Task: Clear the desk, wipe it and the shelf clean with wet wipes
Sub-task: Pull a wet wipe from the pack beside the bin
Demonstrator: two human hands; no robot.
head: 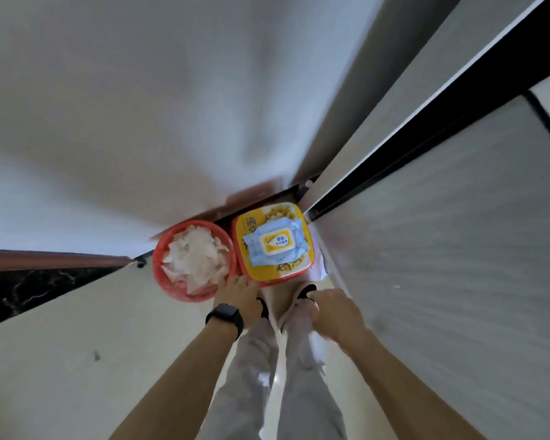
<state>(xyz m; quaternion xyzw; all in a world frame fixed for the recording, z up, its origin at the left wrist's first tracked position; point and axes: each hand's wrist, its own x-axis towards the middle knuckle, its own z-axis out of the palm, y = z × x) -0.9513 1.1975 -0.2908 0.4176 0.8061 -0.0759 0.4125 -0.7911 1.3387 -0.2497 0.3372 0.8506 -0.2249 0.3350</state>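
View straight down at the floor; heavy motion blur on the upper half and right side.

Wet wipes pack (275,246): pale blue, yellow-rimmed white flip lid, lid closed. It lies flat on top of a square yellow-and-orange container (255,224), centred there, tilted slightly against the container's edges. The container stands on the floor at the far end of the view, close to the wall (140,106).

Red waste basket (158,265): round, just left of the container, the two rims touching or nearly so. It is filled to the rim with crumpled white wipes (194,258).

Left hand (238,292): black smartwatch (224,315) on the wrist, back of hand up. Fingers are extended forward and close together, tips at the near right rim of the basket, at the gap between basket and container. Nothing visible in the hand; whether the tips touch the rim, cannot tell.

Right hand (331,309): lower right of the container, apart from it, back of hand to camera. Fingers are loosely bent and point left, over the right shoe (302,293). No object visible in it; palm side hidden.

Light grey trousers (302,376) run down the near centre. Pale floor tile (77,344) at near left, a dark veined strip (29,287) further left. A grey panel (458,249) with a black band (426,147) fills the right side; what furniture it belongs to, cannot tell.
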